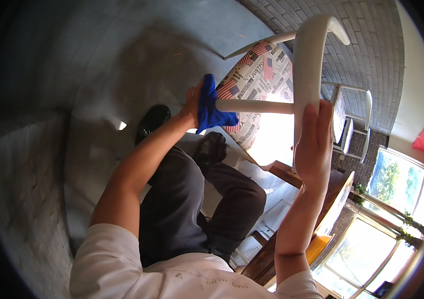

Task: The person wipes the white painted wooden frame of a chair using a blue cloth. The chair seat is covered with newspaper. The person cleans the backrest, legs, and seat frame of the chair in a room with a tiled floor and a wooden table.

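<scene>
A white chair with a thick curved top rail stands before me. Its padded seat is covered in a newspaper-and-flag print that bears writing, and part of it is washed out by bright sunlight. My left hand holds a blue cloth against the far end of a slim white bar, which joins the rail. The cloth partly hides that bar end. On the near part of the rail, my right hand is closed, with its fingers along the rail.
Another chair stands by the brick-patterned wall. To the right, a wooden table runs towards bright windows. My bent legs and black shoes are below the chair, on the grey floor. A rough wall is at left.
</scene>
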`<state>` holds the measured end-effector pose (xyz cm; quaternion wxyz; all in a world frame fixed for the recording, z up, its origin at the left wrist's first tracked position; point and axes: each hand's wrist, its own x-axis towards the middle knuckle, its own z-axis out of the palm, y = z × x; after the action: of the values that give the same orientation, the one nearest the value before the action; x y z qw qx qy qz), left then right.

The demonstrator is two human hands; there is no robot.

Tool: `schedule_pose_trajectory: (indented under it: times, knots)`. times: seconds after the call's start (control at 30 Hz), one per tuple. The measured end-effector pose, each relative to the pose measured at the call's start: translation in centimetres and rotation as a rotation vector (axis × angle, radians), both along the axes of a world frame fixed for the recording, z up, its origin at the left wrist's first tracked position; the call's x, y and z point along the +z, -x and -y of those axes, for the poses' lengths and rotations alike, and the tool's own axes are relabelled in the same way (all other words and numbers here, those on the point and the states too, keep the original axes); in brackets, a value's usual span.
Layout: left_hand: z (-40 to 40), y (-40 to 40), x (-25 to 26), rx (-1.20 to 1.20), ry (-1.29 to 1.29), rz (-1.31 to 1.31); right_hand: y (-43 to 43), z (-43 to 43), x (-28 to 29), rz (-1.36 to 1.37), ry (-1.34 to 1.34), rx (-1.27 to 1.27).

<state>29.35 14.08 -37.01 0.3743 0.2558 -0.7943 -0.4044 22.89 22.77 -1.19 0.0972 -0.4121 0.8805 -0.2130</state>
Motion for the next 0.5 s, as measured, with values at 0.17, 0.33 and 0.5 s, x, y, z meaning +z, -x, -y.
schedule_pose_trajectory:
  times: [0.17,0.33,0.5]
  knots:
    - [1.0,2.1,12.7,-0.062,0.087,-0.382,0.3,-0.7,-0.3,-0.067,0.001,0.021]
    - [-0.3,3.4,13.7,-0.487,-0.577,-0.743,0.1,-0.8,-0.5,-0.102,-0.023,0.029]
    - [-1.5,1.8,6.5,-0.369,-1.047,-0.737,-0.1,-0.5,-0.1,-0.043,-0.044,-0.044]
